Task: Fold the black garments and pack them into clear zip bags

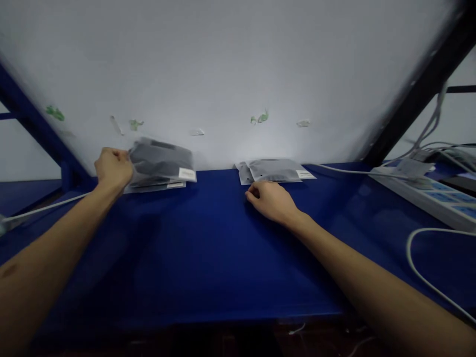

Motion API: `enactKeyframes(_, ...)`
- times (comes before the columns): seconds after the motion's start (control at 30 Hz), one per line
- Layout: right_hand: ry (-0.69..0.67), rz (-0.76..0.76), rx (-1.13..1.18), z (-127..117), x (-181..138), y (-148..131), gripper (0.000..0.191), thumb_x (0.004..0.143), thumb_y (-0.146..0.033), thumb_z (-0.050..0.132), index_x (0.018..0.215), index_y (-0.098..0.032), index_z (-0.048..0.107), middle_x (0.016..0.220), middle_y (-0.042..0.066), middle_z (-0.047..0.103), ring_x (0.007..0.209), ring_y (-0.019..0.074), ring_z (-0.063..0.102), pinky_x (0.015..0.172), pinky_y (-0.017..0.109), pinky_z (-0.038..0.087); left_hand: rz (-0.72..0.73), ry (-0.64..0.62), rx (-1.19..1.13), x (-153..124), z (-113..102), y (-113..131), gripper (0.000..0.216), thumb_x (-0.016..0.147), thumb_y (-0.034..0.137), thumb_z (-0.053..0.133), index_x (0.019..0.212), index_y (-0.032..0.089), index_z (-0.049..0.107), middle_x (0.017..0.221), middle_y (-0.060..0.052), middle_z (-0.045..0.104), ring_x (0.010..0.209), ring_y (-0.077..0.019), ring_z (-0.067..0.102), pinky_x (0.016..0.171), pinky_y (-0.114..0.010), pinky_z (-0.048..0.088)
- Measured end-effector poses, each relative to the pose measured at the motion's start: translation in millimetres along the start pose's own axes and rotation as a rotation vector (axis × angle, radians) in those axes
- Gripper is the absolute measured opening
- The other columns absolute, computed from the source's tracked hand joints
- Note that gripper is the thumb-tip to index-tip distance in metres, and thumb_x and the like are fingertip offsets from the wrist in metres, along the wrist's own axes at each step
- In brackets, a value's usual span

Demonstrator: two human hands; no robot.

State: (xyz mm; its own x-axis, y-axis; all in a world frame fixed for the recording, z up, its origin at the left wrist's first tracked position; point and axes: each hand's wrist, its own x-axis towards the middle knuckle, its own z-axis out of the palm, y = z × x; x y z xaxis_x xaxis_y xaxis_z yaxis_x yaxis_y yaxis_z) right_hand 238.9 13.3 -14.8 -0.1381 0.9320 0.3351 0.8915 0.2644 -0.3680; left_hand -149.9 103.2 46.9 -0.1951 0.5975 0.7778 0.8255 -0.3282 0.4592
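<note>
My left hand is closed on the left edge of a grey plastic pouch, lifted a little above a small stack of similar pouches at the back left of the blue table. My right hand rests on the table with its fingers curled, just in front of a second stack of grey pouches at the back middle. Whether those fingers touch a pouch I cannot tell.
A white wall with bits of green and white tape rises behind the table. A white power strip with cables lies at the right. A white cable runs at the left. A dark frame post slants at the right.
</note>
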Motion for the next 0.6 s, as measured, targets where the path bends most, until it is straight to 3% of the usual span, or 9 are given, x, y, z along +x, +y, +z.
enactKeyframes(0.1, 0.017, -0.014, 0.0, 1, 0, -1, 0.023, 0.091, -0.031, 0.052, 0.087, -0.02, 0.072, 0.093, 0.011, 0.073, 0.085, 0.0252, 0.067, 0.07, 0.039, 0.051, -0.07, -0.039, 0.097, 5, 3, -21, 0.059, 0.09, 0.063, 0.035, 0.054, 0.017, 0.033, 0.043, 0.004, 0.029, 0.085, -0.0168, 0.065, 0.063, -0.04, 0.025)
enactKeyframes(0.2, 0.023, -0.02, 0.014, 2, 0, -2, 0.023, 0.091, -0.03, 0.053, 0.086, -0.02, 0.072, 0.092, 0.012, 0.073, 0.086, 0.0256, 0.067, 0.07, 0.039, 0.052, -0.085, -0.033, 0.135, -1, 4, -31, 0.065, 0.082, 0.075, 0.04, 0.052, 0.018, 0.029, 0.041, 0.004, 0.022, 0.087, -0.0207, 0.063, 0.063, -0.037, 0.024)
enactKeyframes(0.3, 0.012, -0.024, 0.008, 2, 1, -3, 0.023, 0.092, -0.03, 0.052, 0.087, -0.019, 0.072, 0.092, 0.012, 0.073, 0.085, 0.0251, 0.067, 0.07, 0.038, 0.051, -0.089, 0.037, 0.18, -6, 2, -23, 0.059, 0.088, 0.065, 0.041, 0.056, 0.018, 0.026, 0.046, 0.004, 0.018, 0.104, -0.0258, 0.059, 0.065, -0.039, 0.021)
enactKeyframes(0.37, -0.002, -0.015, -0.006, 1, 1, -4, 0.023, 0.092, -0.03, 0.052, 0.089, -0.019, 0.073, 0.094, 0.012, 0.074, 0.087, 0.0249, 0.067, 0.071, 0.037, 0.05, -0.097, 0.093, 0.224, -9, 1, -5, 0.05, 0.094, 0.053, 0.039, 0.061, 0.017, 0.028, 0.053, 0.003, 0.026, 0.118, -0.0303, 0.052, 0.068, -0.042, 0.022)
enactKeyframes(0.43, -0.023, 0.005, -0.014, 0, 1, -5, 0.023, 0.092, -0.03, 0.053, 0.09, -0.019, 0.073, 0.097, 0.011, 0.074, 0.088, 0.0245, 0.067, 0.072, 0.036, 0.049, -0.109, 0.099, 0.304, -14, 3, 21, 0.038, 0.095, 0.045, 0.043, 0.07, 0.016, 0.038, 0.07, 0.0, 0.048, 0.124, -0.0343, 0.046, 0.078, -0.048, 0.029)
enactKeyframes(0.53, -0.043, 0.029, -0.004, 0, 2, -5, 0.024, 0.092, -0.032, 0.053, 0.091, -0.019, 0.073, 0.097, 0.011, 0.074, 0.088, 0.0242, 0.067, 0.071, 0.034, 0.048, -0.007, 0.011, 0.368, -29, 15, 68, 0.015, 0.095, 0.03, 0.051, 0.095, 0.016, 0.055, 0.11, -0.005, 0.06, 0.123, -0.0333, 0.046, 0.098, -0.057, 0.033)
enactKeyframes(0.6, -0.044, 0.025, 0.01, 0, 3, -4, 0.024, 0.092, -0.033, 0.053, 0.091, -0.019, 0.073, 0.096, 0.011, 0.074, 0.088, 0.0242, 0.067, 0.07, 0.035, 0.048, 0.112, -0.117, 0.382, -47, 28, 97, 0.014, 0.095, 0.026, 0.051, 0.102, 0.017, 0.06, 0.113, -0.006, 0.061, 0.12, -0.0305, 0.048, 0.101, -0.053, 0.038)
